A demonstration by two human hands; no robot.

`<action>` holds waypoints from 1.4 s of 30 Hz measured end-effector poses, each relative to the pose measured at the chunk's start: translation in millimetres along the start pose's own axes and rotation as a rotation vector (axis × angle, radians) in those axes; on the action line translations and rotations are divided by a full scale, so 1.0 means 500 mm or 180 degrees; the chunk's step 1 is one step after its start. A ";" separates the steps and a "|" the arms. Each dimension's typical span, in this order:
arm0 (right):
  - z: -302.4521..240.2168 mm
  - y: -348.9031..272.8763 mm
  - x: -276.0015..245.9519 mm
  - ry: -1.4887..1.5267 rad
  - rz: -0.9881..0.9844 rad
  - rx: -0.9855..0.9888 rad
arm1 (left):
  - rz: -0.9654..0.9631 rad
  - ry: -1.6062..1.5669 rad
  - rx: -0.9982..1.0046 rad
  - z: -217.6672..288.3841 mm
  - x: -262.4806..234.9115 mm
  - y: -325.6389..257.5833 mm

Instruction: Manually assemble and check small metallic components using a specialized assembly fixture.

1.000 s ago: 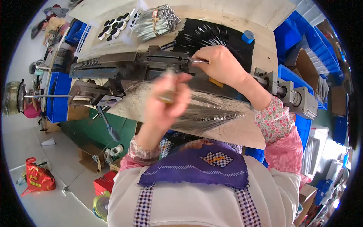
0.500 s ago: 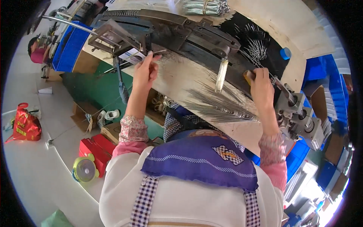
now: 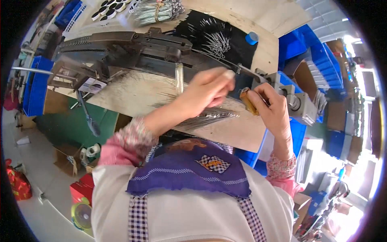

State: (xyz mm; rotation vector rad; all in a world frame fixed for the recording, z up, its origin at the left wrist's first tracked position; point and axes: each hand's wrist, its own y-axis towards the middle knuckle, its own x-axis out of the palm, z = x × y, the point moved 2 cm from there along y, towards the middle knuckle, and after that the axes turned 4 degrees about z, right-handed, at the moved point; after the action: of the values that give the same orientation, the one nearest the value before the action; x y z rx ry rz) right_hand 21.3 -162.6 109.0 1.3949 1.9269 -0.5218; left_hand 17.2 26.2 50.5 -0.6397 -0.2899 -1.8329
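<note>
My left hand (image 3: 205,92) is over the machine bench with its fingers curled together. Its fingertips are just short of the long thin metal rod (image 3: 217,57); whatever they pinch, if anything, is too small to make out. My right hand (image 3: 275,108) grips a small yellow-brown block (image 3: 250,102) between thumb and fingers, close beside the metal fixture (image 3: 296,99) at the right. Beneath my left forearm lies a fan of thin metal wires (image 3: 207,120). The long dark metal machine (image 3: 137,50) stretches across the bench to the left.
Small looped metal pieces (image 3: 217,43) lie on a black mat near a blue cap (image 3: 251,38). At the back is a tied bundle of metal pieces (image 3: 157,12). A clear-covered lever (image 3: 179,78) sticks out toward me. Blue bins (image 3: 292,44) stand at the right.
My left hand has moved from the machine's left end across to the right, near my right hand. The view has shifted right. My right hand has turned, still holding the yellow-brown block.
</note>
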 end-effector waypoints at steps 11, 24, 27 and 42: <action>0.020 0.176 0.007 -0.0221 0.0861 -0.1278 | 0.1614 -0.0201 0.0625 -0.042 -0.052 0.055; 0.016 0.270 0.067 0.1598 -0.1519 0.0280 | 0.1306 -0.0226 0.0226 -0.046 -0.057 0.057; 0.014 0.286 0.079 0.1500 -0.2023 0.0152 | 0.0757 -0.0588 0.0115 -0.047 -0.036 0.074; -0.052 0.212 0.084 -0.0352 0.0465 -0.1493 | 0.0751 -0.2610 0.0355 -0.005 -0.051 0.025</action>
State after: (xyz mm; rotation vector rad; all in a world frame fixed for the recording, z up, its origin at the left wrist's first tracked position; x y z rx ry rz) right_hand 105.3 -81.2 103.6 1.1602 1.7010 -0.0646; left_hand 34.0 40.9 32.9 -1.2699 -0.8097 -1.2440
